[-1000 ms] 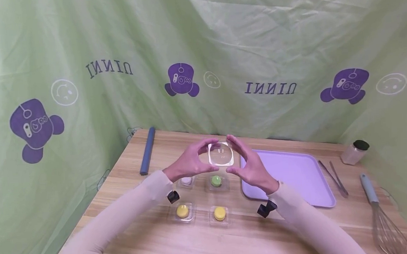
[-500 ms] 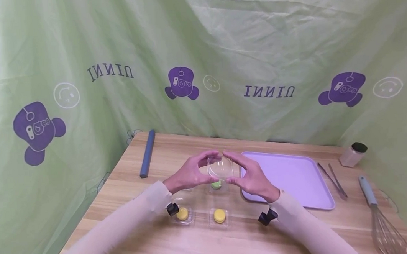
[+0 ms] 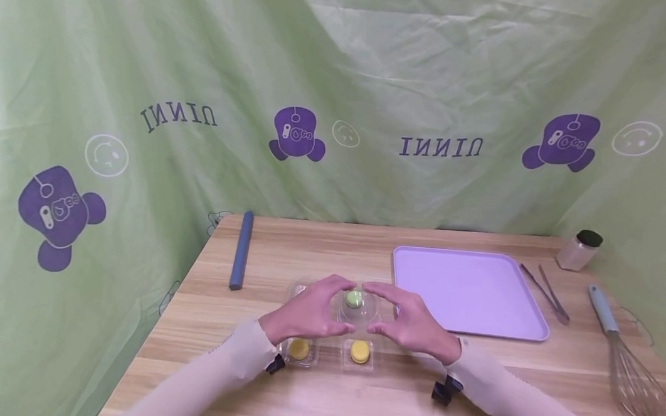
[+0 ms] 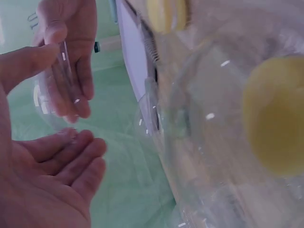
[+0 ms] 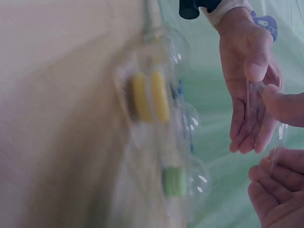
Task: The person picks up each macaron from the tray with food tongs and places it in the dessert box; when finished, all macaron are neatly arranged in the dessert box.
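Note:
Both hands together hold a clear plastic dome lid (image 3: 364, 316) by its edges, thumbs in front and fingers behind. My left hand (image 3: 310, 311) grips its left side and my right hand (image 3: 411, 322) its right. A green macaron (image 3: 354, 298) shows through the lid in the head view; the right wrist view shows a dome over it. In front, a yellow macaron (image 3: 360, 352) sits in a clear square base with no dome over it. Left of it, a second yellow macaron (image 4: 278, 116) lies under a clear dome. The left hand partly hides another clear container (image 3: 298, 290).
A lilac tray (image 3: 467, 292) lies right of the hands, with tongs (image 3: 546, 294), a whisk (image 3: 623, 350) and a black-capped jar (image 3: 580, 250) beyond it. A blue rolling pin (image 3: 241, 250) lies at the back left. Green printed cloth (image 3: 360, 74) hangs behind the wooden table (image 3: 289, 232).
Both hands have come down and toward the front of the table with the lid between them. The lid has moved from behind the green macaron to overlapping it in the head view.

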The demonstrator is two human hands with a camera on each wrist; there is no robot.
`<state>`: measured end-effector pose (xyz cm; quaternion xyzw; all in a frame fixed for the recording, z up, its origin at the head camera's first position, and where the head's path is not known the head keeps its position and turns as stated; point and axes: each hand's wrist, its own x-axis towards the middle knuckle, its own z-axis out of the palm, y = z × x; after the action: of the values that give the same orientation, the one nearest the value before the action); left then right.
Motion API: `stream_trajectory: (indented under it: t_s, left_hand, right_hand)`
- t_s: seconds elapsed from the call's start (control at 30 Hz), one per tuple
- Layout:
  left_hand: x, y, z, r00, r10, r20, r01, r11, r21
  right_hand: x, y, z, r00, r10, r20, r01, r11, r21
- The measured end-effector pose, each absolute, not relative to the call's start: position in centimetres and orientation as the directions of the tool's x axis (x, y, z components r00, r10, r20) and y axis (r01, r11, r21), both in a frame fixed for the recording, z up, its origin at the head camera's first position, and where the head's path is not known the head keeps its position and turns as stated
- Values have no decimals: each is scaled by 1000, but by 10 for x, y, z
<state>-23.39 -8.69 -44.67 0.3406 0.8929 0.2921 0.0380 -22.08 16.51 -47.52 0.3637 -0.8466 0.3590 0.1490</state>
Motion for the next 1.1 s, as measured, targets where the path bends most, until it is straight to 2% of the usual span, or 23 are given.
stream_trajectory:
  t_s: [0.23,0.43,0.67,0.93,1.1]
  left_hand:
    - [-218,-82,-454,-776,631,7,578,706,408]
    - [-215,-78,-460,-770,638,-19,583,716,384]
    - [-213,-74,-468,-768,640,-32,593,729,343]
    - [-211,-74,-476,-771,634,-60,579,737,348]
    - [-213,-76,-472,-766,642,-28,585,715,383]
  right_hand:
    - [-203,163,-489,-754,-524,395,-651,520,-553]
    - [-197,162,-499,-783,-521,340,-612,546,-572]
    - [-194,162,-506,-782,-541,310,-608,551,-572]
    - [-194,160,-508,-788,-561,254,-597,593,-540]
    - [-194,160,-503,-769,-561,306,-627,568,-533]
